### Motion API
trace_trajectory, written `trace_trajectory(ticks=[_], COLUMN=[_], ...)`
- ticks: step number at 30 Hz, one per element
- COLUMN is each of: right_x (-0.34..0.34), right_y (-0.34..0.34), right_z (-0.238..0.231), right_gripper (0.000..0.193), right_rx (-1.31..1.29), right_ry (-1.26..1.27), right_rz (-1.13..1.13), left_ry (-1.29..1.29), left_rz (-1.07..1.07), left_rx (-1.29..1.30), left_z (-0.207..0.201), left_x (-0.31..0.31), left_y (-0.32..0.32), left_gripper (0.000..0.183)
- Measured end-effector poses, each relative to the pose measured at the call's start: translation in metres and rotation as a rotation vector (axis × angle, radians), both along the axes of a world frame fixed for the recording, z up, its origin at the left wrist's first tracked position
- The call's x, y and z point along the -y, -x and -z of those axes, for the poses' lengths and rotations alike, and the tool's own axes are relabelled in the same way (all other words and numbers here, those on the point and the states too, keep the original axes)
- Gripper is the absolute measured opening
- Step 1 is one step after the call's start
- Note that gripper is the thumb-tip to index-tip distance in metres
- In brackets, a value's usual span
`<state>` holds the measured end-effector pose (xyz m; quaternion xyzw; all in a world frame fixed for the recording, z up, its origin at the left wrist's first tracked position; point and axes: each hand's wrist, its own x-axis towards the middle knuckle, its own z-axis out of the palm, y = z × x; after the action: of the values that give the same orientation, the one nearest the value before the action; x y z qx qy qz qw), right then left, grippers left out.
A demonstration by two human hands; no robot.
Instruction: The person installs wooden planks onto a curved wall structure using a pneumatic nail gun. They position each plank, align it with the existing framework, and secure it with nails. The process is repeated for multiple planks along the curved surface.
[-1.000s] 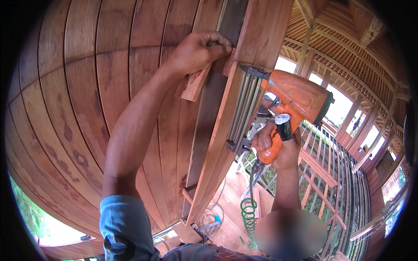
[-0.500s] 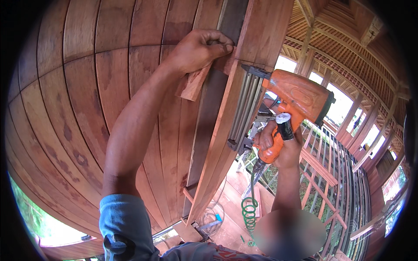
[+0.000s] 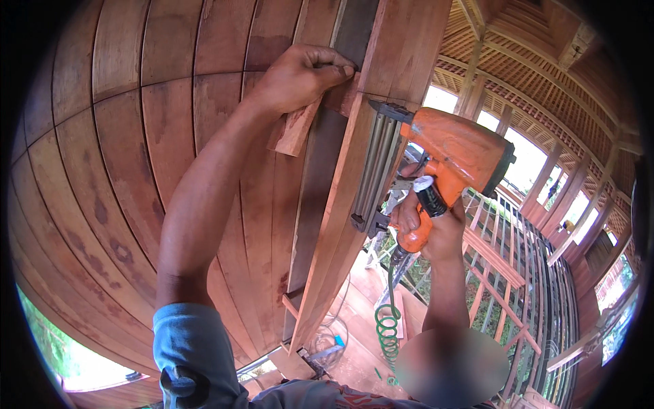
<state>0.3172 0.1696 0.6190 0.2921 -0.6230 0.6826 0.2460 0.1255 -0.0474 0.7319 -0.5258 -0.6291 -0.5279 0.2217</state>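
My left hand [image 3: 300,76] is closed around a short wooden block [image 3: 295,131], its thumb and fingers pinched near the edge of an upright plank [image 3: 338,218]. The block's lower end sticks out below my palm, against the board wall. On the plank's other side, my right hand [image 3: 443,235] grips the handle of an orange nail gun [image 3: 456,146]. The gun's dark nose is at the plank, close to my left fingertips; whether it touches is hard to tell. A black cylinder with a white end [image 3: 429,196] shows by my right thumb.
Curved reddish boards [image 3: 163,157] form the wall on the left. A coiled green air hose [image 3: 387,330] hangs from the gun's handle. Below right stands a slatted framework [image 3: 518,273]. Wooden posts and a woven roof [image 3: 538,65] rise beyond. Cables and wood pieces lie on the floor [image 3: 361,300].
The whole view has shifted slightly, so the wall and plank appear a little further left. The black cylinder leans more. Both hands keep their holds.
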Motion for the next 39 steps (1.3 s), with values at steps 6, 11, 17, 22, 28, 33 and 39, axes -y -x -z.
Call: trace_trajectory(ticks=[6, 11, 17, 22, 28, 33, 39], right_x=[-0.005, -0.014, -0.024, -0.022, -0.021, -0.021, -0.017], right_y=[-0.009, -0.035, -0.046, -0.049, -0.052, -0.053, -0.042], right_z=[0.012, 0.041, 0.061, 0.066, 0.065, 0.063, 0.053], right_gripper=[0.051, 0.064, 0.061, 0.061, 0.061, 0.063, 0.061], right_rx=[0.005, 0.024, 0.050, 0.054, 0.075, 0.091, 0.017], right_ry=[0.107, 0.055, 0.036, 0.047, 0.105, 0.137, 0.080], right_rz=[-0.069, 0.015, 0.032, 0.106, 0.110, 0.122, 0.094], left_ry=[-0.058, -0.293, -0.243, -0.408, -0.456, -0.483, -0.480], left_rz=[0.101, 0.049, 0.413, 0.711, 0.754, 0.749, 0.678], left_rx=[0.077, 0.186, 0.728, 0.801, 0.756, 0.780, 0.828], left_z=[0.009, 0.034, 0.088, 0.094, 0.092, 0.096, 0.088], left_x=[-0.002, 0.003, -0.012, -0.040, -0.052, -0.051, -0.046], left_y=[-0.006, -0.016, -0.031, -0.023, -0.007, -0.012, -0.022], left_gripper=[0.025, 0.020, 0.021, 0.021, 0.018, 0.021, 0.030])
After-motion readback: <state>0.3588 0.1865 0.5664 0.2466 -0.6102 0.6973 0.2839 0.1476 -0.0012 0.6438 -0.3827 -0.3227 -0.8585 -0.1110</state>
